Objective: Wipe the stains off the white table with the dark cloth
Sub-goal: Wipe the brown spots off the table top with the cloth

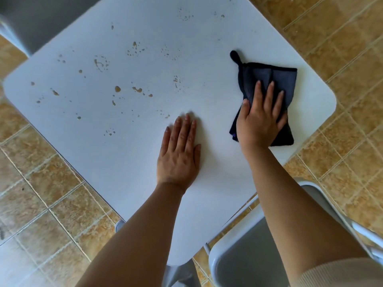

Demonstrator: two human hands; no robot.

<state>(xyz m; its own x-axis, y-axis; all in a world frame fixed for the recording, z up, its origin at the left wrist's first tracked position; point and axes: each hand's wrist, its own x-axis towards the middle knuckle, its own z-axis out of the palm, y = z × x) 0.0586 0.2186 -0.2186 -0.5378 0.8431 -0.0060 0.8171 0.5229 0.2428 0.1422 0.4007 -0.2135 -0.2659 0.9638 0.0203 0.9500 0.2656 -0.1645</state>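
Near the right edge of the white, round-cornered tabletop (pixel 217 183), the right hand (pixel 260 123) is pressing down on the folded dark navy cloth (pixel 277 77). Its grip is spread flat, with straight fingers lying on the fabric rather than pinching it. The left hand (pixel 179 156) is resting palm-down on bare tabletop just beside it, fingers straight and close together, holding nothing. Brownish stains (pixel 117 89) are lying scattered over the left and far parts of the surface, well apart from the cloth, so the wiping is probably only starting. The next move is calling for a firm slide of the cloth leftward across the spots while the left hand is bracing the tabletop.
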